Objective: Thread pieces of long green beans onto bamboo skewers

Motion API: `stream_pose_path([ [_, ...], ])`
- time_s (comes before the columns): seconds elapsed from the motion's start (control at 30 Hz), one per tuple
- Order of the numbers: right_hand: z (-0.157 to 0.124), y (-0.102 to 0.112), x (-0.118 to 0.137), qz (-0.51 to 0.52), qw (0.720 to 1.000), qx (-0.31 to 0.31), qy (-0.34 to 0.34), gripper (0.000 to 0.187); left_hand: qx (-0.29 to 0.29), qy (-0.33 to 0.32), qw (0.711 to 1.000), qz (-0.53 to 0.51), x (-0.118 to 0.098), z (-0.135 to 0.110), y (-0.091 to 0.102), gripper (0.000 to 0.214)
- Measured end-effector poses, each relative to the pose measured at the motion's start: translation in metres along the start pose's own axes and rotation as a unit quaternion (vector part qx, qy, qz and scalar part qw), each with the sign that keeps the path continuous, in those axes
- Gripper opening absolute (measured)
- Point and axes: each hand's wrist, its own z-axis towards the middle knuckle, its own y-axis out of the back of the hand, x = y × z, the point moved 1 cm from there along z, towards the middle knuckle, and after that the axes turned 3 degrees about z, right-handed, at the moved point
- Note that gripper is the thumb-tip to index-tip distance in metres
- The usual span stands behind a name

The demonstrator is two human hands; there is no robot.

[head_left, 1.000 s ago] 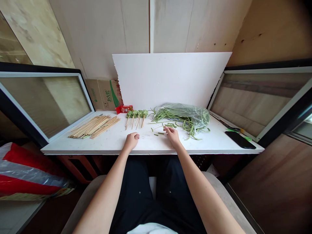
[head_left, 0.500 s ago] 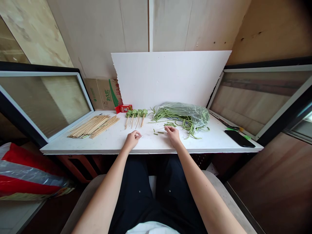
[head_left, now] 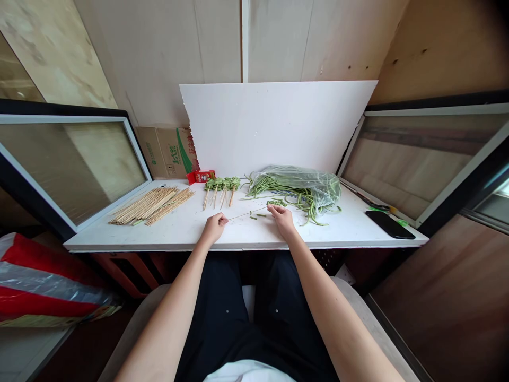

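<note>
Here, the hands stretch a skewer near the tabletop's front edge.

Pale wall panels rise behind a white table flanked by two black-framed panes.

A small food-prep nook is showing here; whether a home or a shop is housing it, the view is leaving unclear. Beans are spilling from a bag onto a table, bare sticks are lying in a pile, and filled skewers are resting near a carton. Framed panes are flanking the table, wall panels rising behind.
</note>
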Motion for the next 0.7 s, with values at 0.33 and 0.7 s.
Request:
stream_pose_path([
  [0.33, -0.0006, -0.0007, 0.0018, -0.001, 1.000, 0.017, -0.001, 0.055, 0.025, 0.006, 0.999, 0.028, -0.0027, 0.0018, 0.0009, 0.030],
  [0.7, -0.0024, -0.0019, 0.0044, -0.004, 0.999, 0.039, 0.011, 0.063, 0.035, 0.006, 0.999, 0.037, 0.0002, 0.0036, 0.0005, 0.034],
])
